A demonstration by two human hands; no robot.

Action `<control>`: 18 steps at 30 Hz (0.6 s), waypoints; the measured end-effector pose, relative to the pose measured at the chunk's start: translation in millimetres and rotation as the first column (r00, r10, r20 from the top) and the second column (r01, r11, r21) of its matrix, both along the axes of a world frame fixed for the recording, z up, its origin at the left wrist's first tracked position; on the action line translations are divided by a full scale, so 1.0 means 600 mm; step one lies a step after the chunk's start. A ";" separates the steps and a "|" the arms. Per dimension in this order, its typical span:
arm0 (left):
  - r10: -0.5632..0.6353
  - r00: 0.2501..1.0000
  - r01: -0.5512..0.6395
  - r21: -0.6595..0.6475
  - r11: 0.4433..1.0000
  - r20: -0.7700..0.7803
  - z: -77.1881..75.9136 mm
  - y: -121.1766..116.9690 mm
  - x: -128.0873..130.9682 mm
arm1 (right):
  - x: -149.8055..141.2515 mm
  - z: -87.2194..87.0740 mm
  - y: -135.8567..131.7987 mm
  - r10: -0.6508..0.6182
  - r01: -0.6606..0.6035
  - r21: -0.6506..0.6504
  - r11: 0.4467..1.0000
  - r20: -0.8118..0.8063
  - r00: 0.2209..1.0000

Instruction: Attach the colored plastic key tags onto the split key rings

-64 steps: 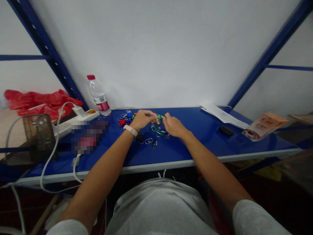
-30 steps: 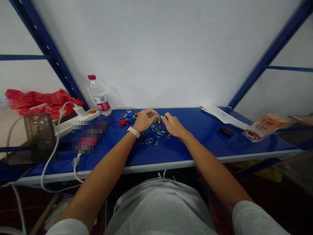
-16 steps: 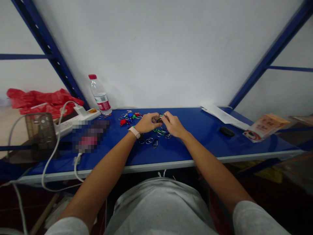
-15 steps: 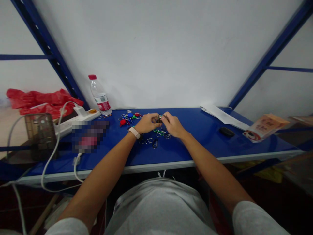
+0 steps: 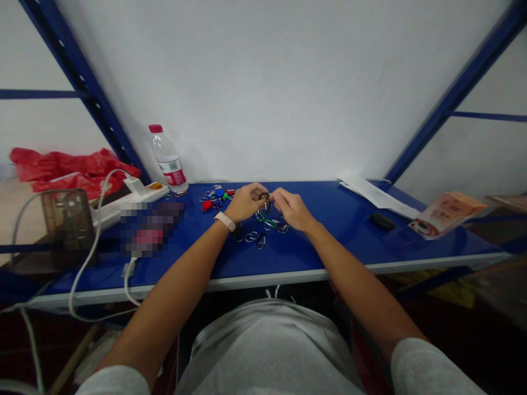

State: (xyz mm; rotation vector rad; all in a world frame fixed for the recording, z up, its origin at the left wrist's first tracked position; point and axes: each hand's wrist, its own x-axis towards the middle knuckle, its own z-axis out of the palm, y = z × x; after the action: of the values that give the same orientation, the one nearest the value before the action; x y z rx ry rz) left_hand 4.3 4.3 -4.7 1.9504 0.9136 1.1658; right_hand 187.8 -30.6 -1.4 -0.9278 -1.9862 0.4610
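My left hand (image 5: 246, 202), with a pale-strapped watch on the wrist, pinches a small dark carabiner clip (image 5: 267, 205) above the blue tabletop. My right hand (image 5: 293, 210) is closed just to the right, thumb and forefinger pressed together at the clip's side; what lies between those fingertips is too small to tell. Below the hands lie green carabiners (image 5: 268, 223) mixed with metal rings (image 5: 282, 227). A black carabiner (image 5: 261, 241) rests nearer the front edge, beside loose split rings (image 5: 251, 237). Left of my left hand is a pile of red, blue and green key-ring pieces (image 5: 219, 194).
A bottle (image 5: 171, 164) stands at the back left, near a white power strip (image 5: 119, 207) with cables. A blurred-out phone (image 5: 153, 230) lies left. On the right are white papers (image 5: 376, 198), a black oval object (image 5: 382, 221) and a printed carton (image 5: 447, 214).
The hands have drawn slightly apart, my right fingers shifting off the top of the clip. More of the dark clip now shows, hanging from my left fingers.
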 end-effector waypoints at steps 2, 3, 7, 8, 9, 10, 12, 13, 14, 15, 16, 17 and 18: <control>0.017 0.999 -0.015 -0.040 0.999 0.033 0.003 -0.001 0.001 | 0.002 -0.001 0.005 -0.055 0.055 0.015 0.998 0.002 0.999; 0.016 0.999 -0.013 -0.061 0.998 0.051 0.005 -0.002 0.001 | 0.004 -0.003 0.008 -0.095 0.094 0.025 0.995 0.013 0.995; -0.010 0.991 0.026 -0.123 0.992 0.130 0.011 -0.007 0.003 | 0.008 -0.014 0.022 -0.187 0.186 0.019 0.982 0.112 0.976; -0.016 0.989 0.036 -0.135 0.990 0.145 0.013 -0.009 0.004 | 0.008 -0.017 0.025 -0.178 0.178 0.015 0.984 0.142 0.974; -0.020 0.987 0.043 -0.145 0.989 0.158 0.015 -0.010 0.005 | 0.008 -0.020 0.027 -0.165 0.165 0.009 0.986 0.167 0.972; -0.022 0.985 0.048 -0.154 0.987 0.169 0.017 -0.012 0.005 | 0.008 -0.022 0.028 -0.150 0.152 0.005 0.988 0.186 0.971; -0.023 0.981 0.056 -0.167 0.984 0.191 0.021 -0.016 0.007 | 0.008 -0.025 0.028 -0.124 0.128 -0.005 0.992 0.203 0.971; -0.024 0.979 0.060 -0.174 0.983 0.202 0.023 -0.017 0.007 | 0.008 -0.026 0.028 -0.116 0.120 -0.008 0.993 0.205 0.972; -0.024 0.977 0.063 -0.180 0.982 0.211 0.024 -0.018 0.008 | 0.008 -0.026 0.028 -0.109 0.113 -0.007 0.994 0.204 0.973; -0.023 0.976 0.064 -0.183 0.981 0.218 0.025 -0.018 0.008 | 0.008 -0.026 0.028 -0.104 0.107 -0.004 0.994 0.202 0.974; -0.020 0.975 0.062 -0.184 0.981 0.222 0.026 -0.018 0.008 | 0.009 -0.026 0.028 -0.102 0.105 0.000 0.995 0.198 0.975; -0.014 0.974 0.056 -0.183 0.981 0.225 0.027 -0.018 0.008 | 0.009 -0.025 0.028 -0.107 0.108 0.004 0.994 0.190 0.976; -0.004 0.973 0.047 -0.182 0.982 0.230 0.027 -0.017 0.008 | 0.009 -0.024 0.029 -0.114 0.114 0.010 0.993 0.180 0.977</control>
State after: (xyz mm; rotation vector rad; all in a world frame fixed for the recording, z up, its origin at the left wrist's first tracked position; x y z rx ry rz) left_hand 9.1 -6.0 11.6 1.6351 0.8400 1.2149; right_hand 193.4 -13.5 -15.9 -1.1114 -2.0807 0.3217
